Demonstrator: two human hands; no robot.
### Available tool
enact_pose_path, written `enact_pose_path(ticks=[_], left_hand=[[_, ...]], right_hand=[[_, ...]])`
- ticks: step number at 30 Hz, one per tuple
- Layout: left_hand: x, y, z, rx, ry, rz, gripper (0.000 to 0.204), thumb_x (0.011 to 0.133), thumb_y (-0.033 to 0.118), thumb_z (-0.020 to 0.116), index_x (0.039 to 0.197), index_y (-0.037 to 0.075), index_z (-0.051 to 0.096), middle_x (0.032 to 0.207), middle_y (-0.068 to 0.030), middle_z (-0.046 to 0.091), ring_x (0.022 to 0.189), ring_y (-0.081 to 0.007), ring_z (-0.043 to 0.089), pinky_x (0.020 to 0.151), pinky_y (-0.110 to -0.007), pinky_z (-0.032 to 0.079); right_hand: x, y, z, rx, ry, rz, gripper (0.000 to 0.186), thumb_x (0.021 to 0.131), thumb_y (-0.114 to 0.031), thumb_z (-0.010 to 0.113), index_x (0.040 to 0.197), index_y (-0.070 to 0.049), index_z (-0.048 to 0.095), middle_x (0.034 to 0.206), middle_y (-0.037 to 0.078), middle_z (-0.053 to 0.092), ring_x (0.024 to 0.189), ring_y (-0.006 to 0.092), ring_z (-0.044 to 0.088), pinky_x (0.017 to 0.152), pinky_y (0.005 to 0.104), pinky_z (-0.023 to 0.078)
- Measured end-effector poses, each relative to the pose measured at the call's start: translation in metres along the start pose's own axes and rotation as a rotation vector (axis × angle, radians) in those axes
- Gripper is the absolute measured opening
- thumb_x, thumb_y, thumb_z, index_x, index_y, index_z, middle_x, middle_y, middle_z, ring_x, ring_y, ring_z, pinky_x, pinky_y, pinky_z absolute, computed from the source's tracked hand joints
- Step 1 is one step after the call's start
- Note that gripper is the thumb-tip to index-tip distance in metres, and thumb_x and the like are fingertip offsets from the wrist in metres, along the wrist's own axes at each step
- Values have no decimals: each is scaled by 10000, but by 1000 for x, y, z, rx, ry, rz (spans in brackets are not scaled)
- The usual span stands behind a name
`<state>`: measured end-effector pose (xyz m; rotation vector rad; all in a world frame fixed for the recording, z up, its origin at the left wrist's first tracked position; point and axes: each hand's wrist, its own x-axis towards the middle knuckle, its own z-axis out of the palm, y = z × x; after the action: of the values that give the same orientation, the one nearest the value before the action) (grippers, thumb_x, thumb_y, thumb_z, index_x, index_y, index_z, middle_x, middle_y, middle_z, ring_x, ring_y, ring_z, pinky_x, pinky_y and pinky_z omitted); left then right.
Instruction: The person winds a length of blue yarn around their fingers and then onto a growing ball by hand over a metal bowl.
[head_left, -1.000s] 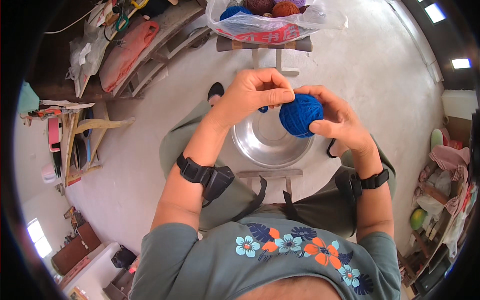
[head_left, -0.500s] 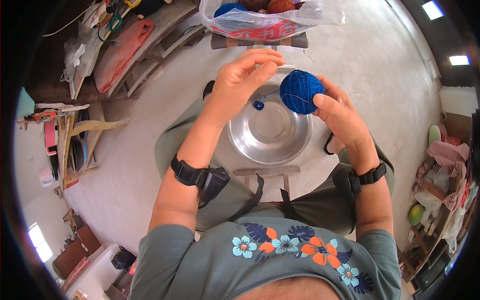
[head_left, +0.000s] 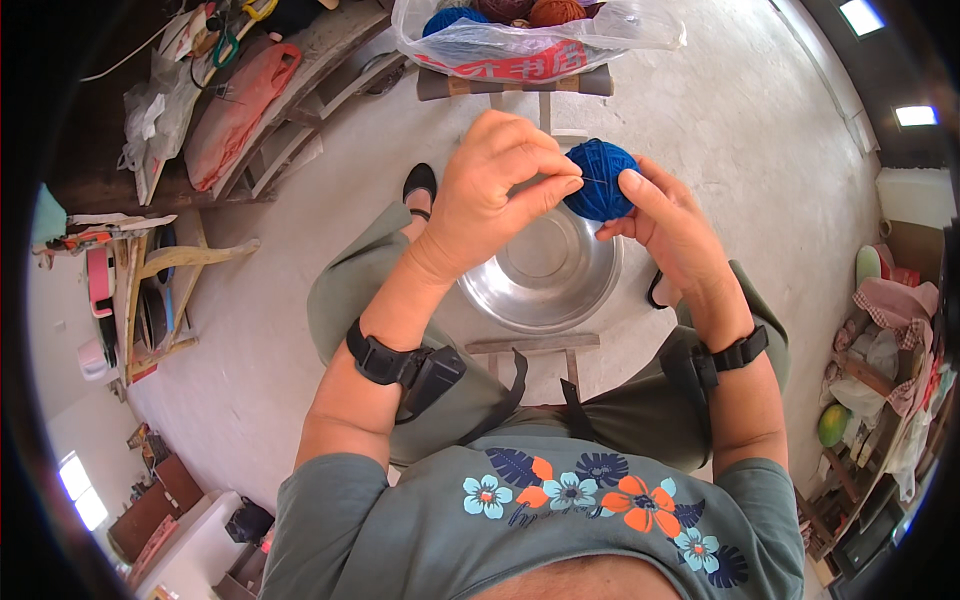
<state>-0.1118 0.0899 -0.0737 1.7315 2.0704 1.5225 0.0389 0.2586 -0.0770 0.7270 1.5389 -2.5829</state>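
Note:
My right hand (head_left: pixel 665 210) holds a ball of blue yarn (head_left: pixel 602 180), its thumb on the near side and its fingers round the back. Just left of the ball, my left hand (head_left: pixel 500 190) is closed in a pinch. A thin pale strand, perhaps a needle, runs from its fingertips to the ball's surface; it is too fine to tell which. Below both hands is a shiny metal basin (head_left: pixel 540 310), its far part hidden by my hands.
A clear plastic bag (head_left: pixel 640 32) with several yarn balls sits on a stand beyond the basin. A low wooden rail (head_left: pixel 530 344) lies before my knees. Cluttered wooden furniture (head_left: pixel 200 248) is at the left; cloth and bags (head_left: pixel 895 310) pile up at the right.
My left hand has closed from loosely spread fingers into a pinch beside the ball. The ball has turned and shifted slightly left. The small blue coil over the basin is no longer visible.

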Motion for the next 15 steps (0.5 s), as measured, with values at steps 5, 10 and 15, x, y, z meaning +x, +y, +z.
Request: enact_pose_path(ticks=[5, 10, 15], left_hand=[[0, 0, 0, -8, 88, -15, 145, 759, 49, 756, 871, 71, 667, 874, -43, 637, 879, -244, 545, 785, -354, 450], [-1, -3, -6, 12, 119, -16, 134, 767, 46, 753, 859, 68, 658, 891, -47, 644, 875, -245, 540, 782, -356, 448], [0, 5, 3, -14, 78, -78, 185, 756, 84, 776, 929, 79, 710, 903, -40, 657, 919, -240, 554, 826, -347, 454]], right_hand=[[0, -2, 2, -45, 44, 10, 561, 929, -422, 642, 1252, 23, 534, 997, 84, 639, 749, 108, 610, 737, 266, 546], [1, -1, 1, -31, 75, -15, 577, 931, -432, 634, 1261, 30, 531, 975, 78, 637, 744, 105, 599, 736, 269, 546], [1, -1, 2, -14, 56, -19, 575, 933, -420, 633, 1270, 33, 523, 986, 83, 642, 754, 104, 607, 740, 270, 548]])
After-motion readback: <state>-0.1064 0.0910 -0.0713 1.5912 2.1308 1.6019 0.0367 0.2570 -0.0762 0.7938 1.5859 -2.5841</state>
